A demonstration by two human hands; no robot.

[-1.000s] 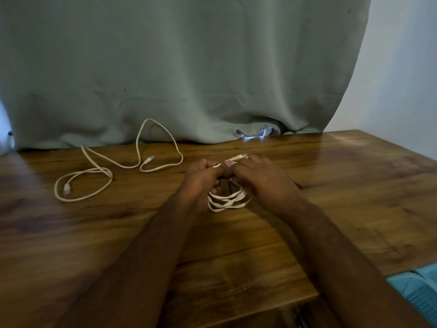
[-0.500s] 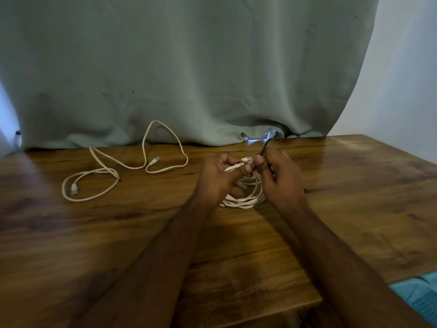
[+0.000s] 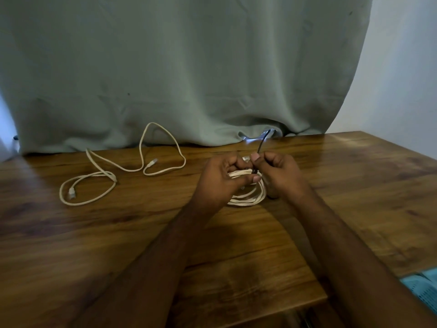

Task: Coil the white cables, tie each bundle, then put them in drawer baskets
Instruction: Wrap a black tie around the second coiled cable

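Note:
A coiled white cable [image 3: 248, 197] rests on the wooden table [image 3: 94, 233] between my hands. My left hand [image 3: 220, 183] pinches the top of the coil. My right hand [image 3: 279, 174] grips a thin black tie [image 3: 261, 145] that wraps the coil's top and sticks up past my thumb. A second white cable [image 3: 123, 171] lies loose and uncoiled on the table to the left, both plug ends showing.
A grey-green curtain [image 3: 189, 79] hangs along the table's far edge, with a small silvery object [image 3: 264, 134] at its hem. A light blue perforated basket [image 3: 423, 290] shows below the table's near right corner. A white wall stands at the right.
My hands have lifted the coil's top and spread slightly apart. A black tie now stands up from my right thumb; one second ago it was not visible.

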